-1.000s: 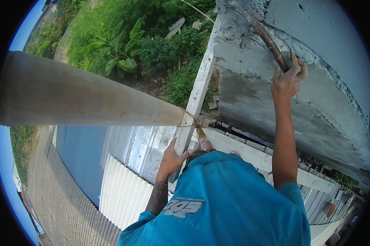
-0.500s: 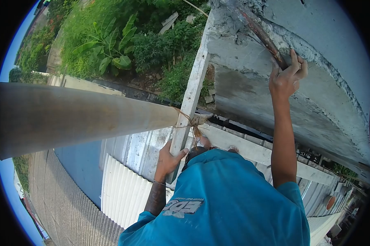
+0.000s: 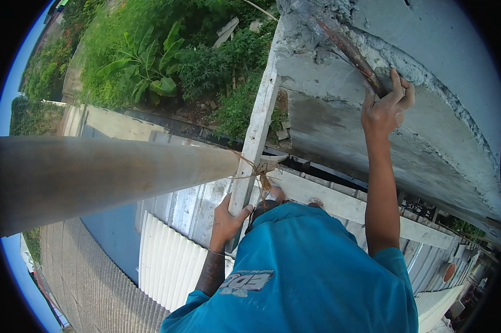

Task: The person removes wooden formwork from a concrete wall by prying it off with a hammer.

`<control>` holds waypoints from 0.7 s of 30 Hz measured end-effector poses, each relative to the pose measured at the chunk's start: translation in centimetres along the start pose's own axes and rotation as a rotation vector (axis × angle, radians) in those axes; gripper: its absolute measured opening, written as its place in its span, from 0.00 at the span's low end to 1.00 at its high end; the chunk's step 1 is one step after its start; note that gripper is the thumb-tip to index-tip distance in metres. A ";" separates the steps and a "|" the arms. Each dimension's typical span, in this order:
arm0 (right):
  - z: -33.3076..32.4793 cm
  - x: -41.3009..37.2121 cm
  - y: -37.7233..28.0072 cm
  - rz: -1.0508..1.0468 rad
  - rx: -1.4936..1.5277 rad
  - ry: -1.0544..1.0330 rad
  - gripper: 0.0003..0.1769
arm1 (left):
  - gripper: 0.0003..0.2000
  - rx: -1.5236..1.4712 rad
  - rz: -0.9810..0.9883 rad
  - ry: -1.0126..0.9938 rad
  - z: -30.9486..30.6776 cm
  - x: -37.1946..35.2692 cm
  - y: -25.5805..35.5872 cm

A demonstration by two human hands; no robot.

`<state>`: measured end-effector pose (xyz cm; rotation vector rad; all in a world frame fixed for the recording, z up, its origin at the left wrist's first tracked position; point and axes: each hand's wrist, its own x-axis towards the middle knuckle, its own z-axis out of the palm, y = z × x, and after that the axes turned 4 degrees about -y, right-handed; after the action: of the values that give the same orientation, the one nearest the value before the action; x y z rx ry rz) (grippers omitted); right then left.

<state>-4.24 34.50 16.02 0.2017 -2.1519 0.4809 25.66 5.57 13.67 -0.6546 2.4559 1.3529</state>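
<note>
Corrugated roofing [image 3: 167, 261] lies below (green plants [image 3: 150, 61] beyond).

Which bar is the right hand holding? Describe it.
Find the grey concrete slab at upper right. Along its crumbled top edge a thin rusty rod slants down to the right hand, whose fingers wrap its lower end. Unlike the white wooden plank beside, it is reddish-brown metal.

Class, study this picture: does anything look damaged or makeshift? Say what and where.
Yes. At the top, the concrete edge is chipped and crumbled, exposing a rusty bar, which the right hand grips. Lower down, the pole is tied to the white plank only with frayed twine; the left hand holds that plank.
</note>
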 end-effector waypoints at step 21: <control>0.4 -0.2 0.2 0.014 -0.017 0.044 0.42 | 0.28 -0.003 -0.025 0.002 0.1 0.2 -0.1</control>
<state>-4.44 34.50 15.61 0.1650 -2.1151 0.4710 25.57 5.54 13.52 -0.6859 2.4395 1.3480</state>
